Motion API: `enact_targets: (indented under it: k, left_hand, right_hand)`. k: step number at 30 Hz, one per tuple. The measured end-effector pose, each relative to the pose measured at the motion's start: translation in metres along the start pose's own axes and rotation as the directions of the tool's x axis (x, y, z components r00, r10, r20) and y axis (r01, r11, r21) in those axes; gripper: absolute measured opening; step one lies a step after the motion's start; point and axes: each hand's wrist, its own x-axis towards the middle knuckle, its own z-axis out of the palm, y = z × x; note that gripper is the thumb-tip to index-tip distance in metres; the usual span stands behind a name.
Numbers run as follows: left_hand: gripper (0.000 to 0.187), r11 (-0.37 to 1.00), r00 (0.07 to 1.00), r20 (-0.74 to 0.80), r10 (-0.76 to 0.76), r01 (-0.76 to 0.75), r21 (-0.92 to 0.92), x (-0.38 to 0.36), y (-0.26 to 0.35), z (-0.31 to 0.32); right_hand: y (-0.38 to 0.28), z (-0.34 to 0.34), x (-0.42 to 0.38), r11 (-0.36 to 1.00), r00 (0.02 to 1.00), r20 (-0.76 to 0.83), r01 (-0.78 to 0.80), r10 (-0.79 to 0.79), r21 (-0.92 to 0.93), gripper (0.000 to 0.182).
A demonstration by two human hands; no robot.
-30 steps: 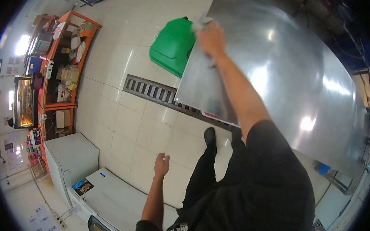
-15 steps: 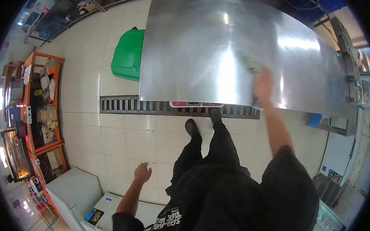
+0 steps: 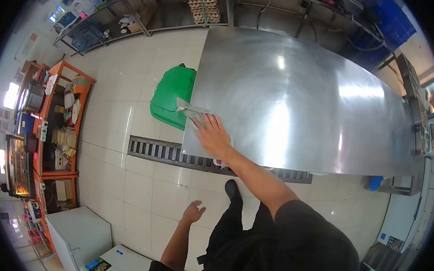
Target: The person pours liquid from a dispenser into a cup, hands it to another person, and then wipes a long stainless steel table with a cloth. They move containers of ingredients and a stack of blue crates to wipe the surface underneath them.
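My right hand [image 3: 214,137] presses a pale grey-green cloth [image 3: 191,109] against the left edge of a stainless steel table [image 3: 249,83]. Part of the cloth sticks out past that edge, over a green lidded bin [image 3: 172,96] standing beside the table. Swirled smears mark the shiny metal top. Low on my left side, my left hand [image 3: 193,212] hangs over the tiled floor with its fingers apart and nothing in it.
A floor drain grate [image 3: 162,152] runs along the table's near side. Orange shelving [image 3: 63,127] with mixed goods stands at far left. Stacked egg trays [image 3: 203,6] sit on the back shelf. White chest freezers [image 3: 82,231] are behind me at lower left.
My right hand has swept the cloth from the right part of the tabletop to its left edge. The view has shifted, showing more of the back shelf. My left hand still hangs free.
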Motion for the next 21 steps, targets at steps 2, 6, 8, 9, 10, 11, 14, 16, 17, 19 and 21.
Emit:
enact_targets:
  k: [2,6,8,9,10,11,14,16,17,19,21]
  left_hand:
    - [0.053,0.993,0.996,-0.050,-0.080,0.075,-0.091,-0.004,-0.018,0.017]
    - [0.064,0.957,0.919,-0.287,-0.271,0.224,-0.186,-0.049,-0.056,0.030]
    - [0.064,0.917,0.869,-0.311,-0.384,0.322,-0.233,-0.081,-0.083,0.043]
    - [0.062,0.864,0.824,-0.297,-0.483,0.391,-0.319,-0.101,-0.092,0.052]
    - [0.067,0.869,0.814,-0.304,-0.495,0.456,-0.194,-0.119,-0.117,0.081]
    - [0.072,0.856,0.803,-0.323,-0.501,0.514,-0.053,-0.135,-0.143,0.099]
    - [0.072,0.654,0.633,-0.165,-0.756,0.740,-0.155,-0.182,-0.148,0.132]
    - [0.033,0.885,0.736,-0.567,-0.369,0.464,0.025,-0.218,-0.094,0.155]
    - [0.028,0.923,0.800,-0.589,-0.112,0.303,0.237,-0.230,-0.084,0.164]
    - [0.025,0.863,0.736,-0.472,-0.486,0.490,-0.124,-0.232,-0.079,0.188]
    - [0.036,0.622,0.620,-0.120,-0.775,0.717,-0.313,-0.215,-0.085,0.192]
  right_hand:
    - [0.020,-0.003,0.006,0.997,0.997,0.036,-0.074,0.073,0.021,0.051]
    - [0.143,-0.027,-0.016,0.896,0.936,-0.198,-0.340,0.291,-0.285,0.052]
    - [0.201,-0.076,-0.009,0.731,0.749,-0.358,-0.648,0.558,-0.216,0.059]
    - [0.233,-0.080,0.001,0.654,0.698,-0.413,-0.708,0.586,-0.269,0.061]
    - [0.265,-0.081,0.020,0.568,0.640,-0.477,-0.764,0.603,-0.308,0.062]
    - [0.283,-0.079,0.047,0.577,0.626,-0.483,-0.771,0.612,-0.270,0.063]
    - [0.350,-0.061,0.156,0.596,0.745,-0.415,-0.667,0.523,-0.447,0.062]
    - [0.325,-0.056,0.232,0.630,0.709,-0.459,-0.697,0.535,-0.344,0.053]
    - [0.366,-0.010,0.279,0.747,0.782,-0.453,-0.588,0.428,-0.309,0.049]
    - [0.303,0.015,0.329,0.857,0.888,-0.377,-0.394,0.263,-0.331,0.040]
    - [0.244,0.055,0.358,0.934,0.965,-0.250,-0.159,0.078,-0.321,0.032]
